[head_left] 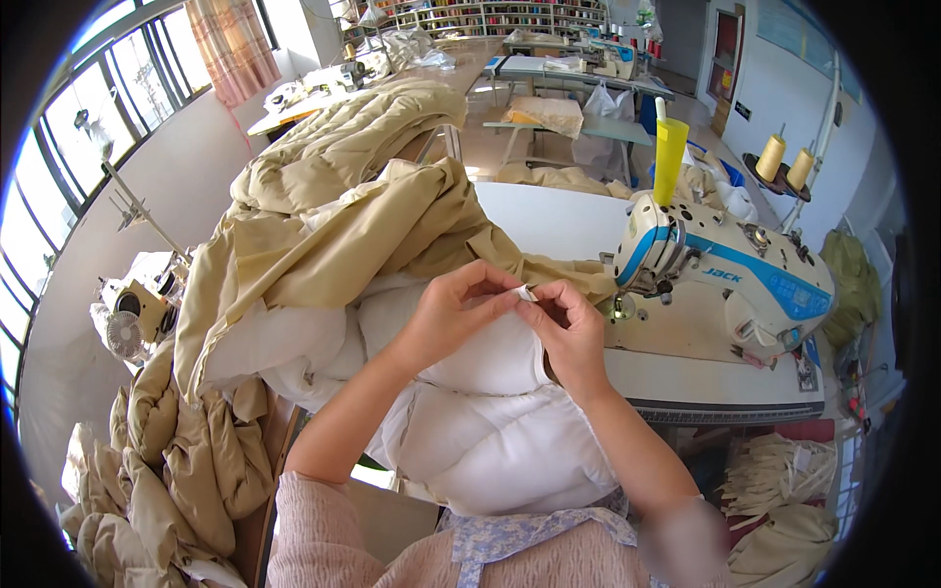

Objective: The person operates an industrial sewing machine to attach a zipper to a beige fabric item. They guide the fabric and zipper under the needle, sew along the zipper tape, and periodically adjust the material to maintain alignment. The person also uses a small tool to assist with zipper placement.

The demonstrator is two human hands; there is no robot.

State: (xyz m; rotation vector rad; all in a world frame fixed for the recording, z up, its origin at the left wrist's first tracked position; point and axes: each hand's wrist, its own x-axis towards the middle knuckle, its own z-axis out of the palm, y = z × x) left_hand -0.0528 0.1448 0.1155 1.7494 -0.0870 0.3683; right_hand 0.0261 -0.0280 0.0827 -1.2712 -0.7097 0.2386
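Observation:
My left hand [453, 309] and my right hand [570, 333] meet above the middle of my lap, fingers pinched together. Between their fingertips is a small white piece of fabric [525, 293]; whether it is a label or an edge of the lining I cannot tell. Under my hands spreads a puffy white quilted lining [480, 441], which hangs down over my lap. It lies with a khaki padded garment [343, 235], heaped to the left and reaching right toward the needle area of a white and blue sewing machine [725, 260].
A yellow cup-like holder [669, 162] tops the machine. Yellow thread cones [771, 157] stand at the right. More khaki padded pieces [186, 461] pile up at the lower left, near a small fan [124, 335]. Bundled pale strips [779, 475] lie at the lower right.

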